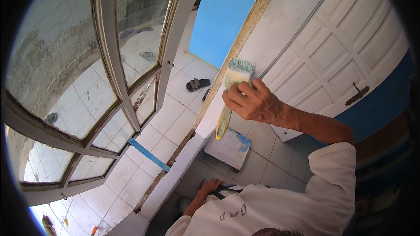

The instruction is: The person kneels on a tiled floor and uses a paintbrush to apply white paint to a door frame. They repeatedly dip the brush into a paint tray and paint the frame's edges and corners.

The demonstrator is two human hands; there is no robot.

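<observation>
A white-tiled floor [175, 122] spreads below, seen from high up beside a doorway whose frame post [245, 48] runs slantwise through the middle of the view, white-painted with a bare, sandy edge.

The paintbrush [232, 91] lies against that post: its pale, blue-tinged bristles point up and touch the white face of the post, and its yellowish handle hangs down past the heel of the right hand [253, 102]. The grip of that hand is closed around the brush just under the bristles, fingers wrapped over the ferrule, thumb side toward the post. The forearm runs down and to the right into a rolled white sleeve [332, 175].

The left hand [210, 186] is low, well below the brush and near the foot of the post, resting on the person's own clothing by a dark strap; its grip looks loosely bent, and whether it has hold of anything I cannot tell.

Just below the brush handle, on the floor, sits a white square block or container [229, 148] smeared with blue at one corner. To the right of the post stands a white panelled door [345, 57] with a dark latch, and past it a blue wall. To the left of the post a strip of blue tape [148, 155] lies on the tiles, a dark sandal [197, 84] rests farther up, and a large glazed window sash [109, 61] with a worn white frame hangs open. Above the post a bright blue surface [223, 13] shows.
</observation>
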